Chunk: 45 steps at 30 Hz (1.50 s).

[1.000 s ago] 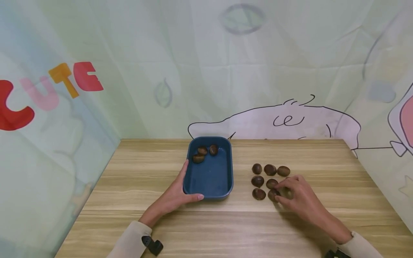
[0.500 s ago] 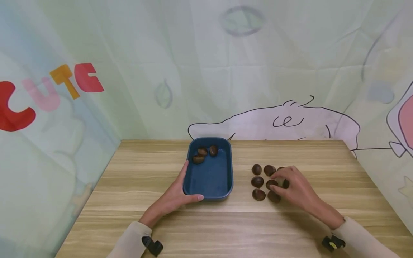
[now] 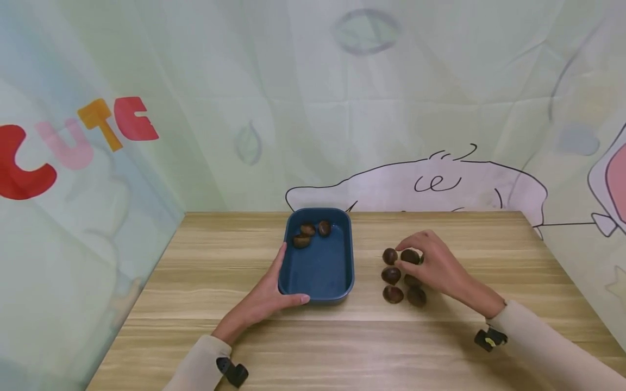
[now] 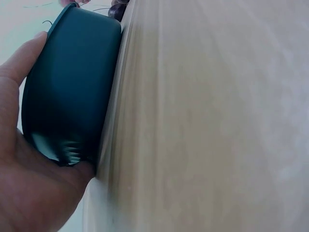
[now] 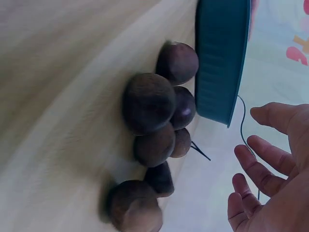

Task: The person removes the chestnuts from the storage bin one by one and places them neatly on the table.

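Note:
A deep blue rectangular box (image 3: 320,266) stands on the table, with three brown chestnuts (image 3: 301,240) inside at its far left. My left hand (image 3: 264,293) holds the box's near left corner, its thumb along the front and the fingers against the left side. In the left wrist view that hand (image 4: 29,179) wraps the box wall (image 4: 72,72). To the right of the box, several chestnuts (image 3: 393,294) lie grouped on the table. Over the group's far part hovers my right hand (image 3: 435,263), thumb and index finger apart near the far left chestnut (image 3: 389,256). In the right wrist view this hand (image 5: 275,169) has nothing between its fingers.
The light wooden table (image 3: 342,353) ends at the back and sides against a printed cloth curtain (image 3: 313,108). A strip of bare wood lies between the box and the chestnuts. Dark small cameras (image 3: 232,372) sit on both sleeves.
My right hand has moved left and away from me, from the near right chestnuts to above the far ones. The left hand and the box have stayed in place.

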Each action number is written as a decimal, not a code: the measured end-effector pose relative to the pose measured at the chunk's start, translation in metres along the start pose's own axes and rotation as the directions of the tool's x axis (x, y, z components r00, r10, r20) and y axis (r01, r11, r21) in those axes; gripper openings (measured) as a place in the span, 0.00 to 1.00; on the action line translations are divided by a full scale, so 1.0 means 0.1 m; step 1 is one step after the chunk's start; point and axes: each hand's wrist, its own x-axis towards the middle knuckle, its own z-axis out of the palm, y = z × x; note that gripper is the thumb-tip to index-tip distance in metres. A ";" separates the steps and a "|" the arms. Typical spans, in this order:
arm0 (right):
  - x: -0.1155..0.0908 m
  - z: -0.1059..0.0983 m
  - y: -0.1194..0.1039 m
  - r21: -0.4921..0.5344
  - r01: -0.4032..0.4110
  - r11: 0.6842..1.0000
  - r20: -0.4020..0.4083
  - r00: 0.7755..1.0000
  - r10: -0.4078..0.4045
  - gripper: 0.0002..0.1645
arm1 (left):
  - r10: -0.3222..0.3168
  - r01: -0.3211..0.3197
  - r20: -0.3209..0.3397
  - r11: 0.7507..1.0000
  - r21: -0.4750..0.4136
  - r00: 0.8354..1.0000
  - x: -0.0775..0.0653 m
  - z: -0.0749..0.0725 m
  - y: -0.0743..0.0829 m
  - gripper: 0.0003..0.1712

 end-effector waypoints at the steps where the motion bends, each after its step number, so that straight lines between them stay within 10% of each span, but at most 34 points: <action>1: 0.03 0.01 -0.01 0.003 0.003 1.000 0.003 1.000 -0.003 0.12 | -0.001 0.001 -0.001 1.000 0.000 1.000 0.00 0.00 0.00 0.78; 45: 0.60 0.41 -0.39 0.088 0.076 0.993 0.104 0.991 -0.085 0.15 | 0.009 -0.009 0.001 1.000 -0.019 1.000 -0.02 0.00 0.02 0.78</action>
